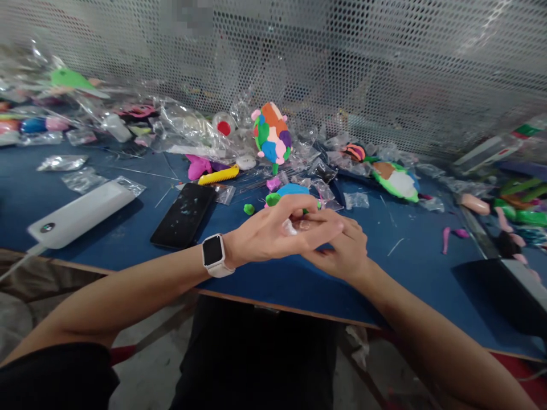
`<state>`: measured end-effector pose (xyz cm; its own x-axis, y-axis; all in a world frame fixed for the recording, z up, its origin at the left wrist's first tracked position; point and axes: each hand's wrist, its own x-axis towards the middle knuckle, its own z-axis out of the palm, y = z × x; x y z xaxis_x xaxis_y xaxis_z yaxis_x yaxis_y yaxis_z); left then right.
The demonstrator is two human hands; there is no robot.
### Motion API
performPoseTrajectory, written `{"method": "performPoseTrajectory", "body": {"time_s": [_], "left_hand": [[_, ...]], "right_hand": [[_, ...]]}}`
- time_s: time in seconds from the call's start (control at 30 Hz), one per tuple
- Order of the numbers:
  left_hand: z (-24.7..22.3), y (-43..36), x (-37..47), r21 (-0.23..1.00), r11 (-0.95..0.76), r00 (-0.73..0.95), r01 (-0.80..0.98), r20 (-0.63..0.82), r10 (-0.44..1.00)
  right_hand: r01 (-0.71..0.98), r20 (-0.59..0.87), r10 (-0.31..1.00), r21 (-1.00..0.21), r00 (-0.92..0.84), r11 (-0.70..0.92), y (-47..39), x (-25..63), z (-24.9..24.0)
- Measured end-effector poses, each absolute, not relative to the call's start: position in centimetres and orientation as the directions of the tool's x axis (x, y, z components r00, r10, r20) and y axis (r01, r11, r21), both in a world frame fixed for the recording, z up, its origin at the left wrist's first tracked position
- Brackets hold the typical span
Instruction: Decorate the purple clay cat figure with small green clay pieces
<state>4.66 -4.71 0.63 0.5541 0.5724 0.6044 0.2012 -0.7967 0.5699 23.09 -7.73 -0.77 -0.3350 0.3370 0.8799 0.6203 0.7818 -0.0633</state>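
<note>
My left hand (273,232), with a white watch (215,254) on its wrist, lies over my right hand (344,247) above the front of the table. The fingers of both are curled against each other. Between them a small lump of white modelling clay (289,227) peeks out; the rest is covered by fingers. Just behind the hands sits a blue clay shape (294,189) with green lumps (272,199) around it, partly hidden. A green clay ball (249,209) rests to their left. Further back stands a multicoloured clay piece (272,134) on a green stem.
On the left lie a black phone (183,215), a white power bank (83,212) with a cable, and a yellow knife-like tool (218,175). Plastic wrappers (188,128) pile against the perforated metal screen (299,57). A white-and-green clay piece (396,181) and a dark box-like object (504,293) are rightward.
</note>
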Motion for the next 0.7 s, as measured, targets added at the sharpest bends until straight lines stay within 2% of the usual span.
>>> {"method": "performPoseTrajectory", "body": {"time_s": [0.13, 0.17, 0.23, 0.27, 0.33, 0.43, 0.7], "left_hand": [[1.1, -2.9, 3.4, 0.342, -0.911, 0.614, 0.231, 0.675, 0.409], [1.1, -2.2, 3.0, 0.285, -0.934, 0.609, 0.216, 0.708, 0.357], [1.0, -1.1, 2.4, 0.025, -0.980, 0.568, 0.196, 0.812, 0.135], [0.9, -0.7, 2.2, -0.011, -0.987, 0.556, 0.159, 0.827, 0.080], [0.8, -0.3, 1.9, 0.061, -0.993, 0.569, 0.100, 0.815, 0.107], [0.7, -0.4, 2.0, 0.224, -0.966, 0.610, 0.133, 0.749, 0.258], [0.1, -1.9, 2.9, 0.238, -0.950, 0.586, 0.200, 0.748, 0.311]], "right_hand": [[0.639, 0.885, 0.282, 0.022, -0.370, 0.769, -7.3, 23.8, -0.9], [0.643, 0.885, 0.293, 0.010, -0.361, 0.765, -7.2, 24.1, -0.9], [0.649, 0.902, 0.304, -0.035, -0.306, 0.760, -7.1, 24.5, -0.8], [0.654, 0.914, 0.300, -0.054, -0.272, 0.755, -7.1, 24.7, -0.8], [0.668, 0.938, 0.271, -0.061, -0.215, 0.742, -7.0, 25.1, -0.8], [0.682, 0.945, 0.248, -0.038, -0.214, 0.731, -6.8, 25.3, -0.9], [0.547, 0.916, 0.311, -0.131, -0.252, 0.827, -6.4, 25.8, -1.1]]}}
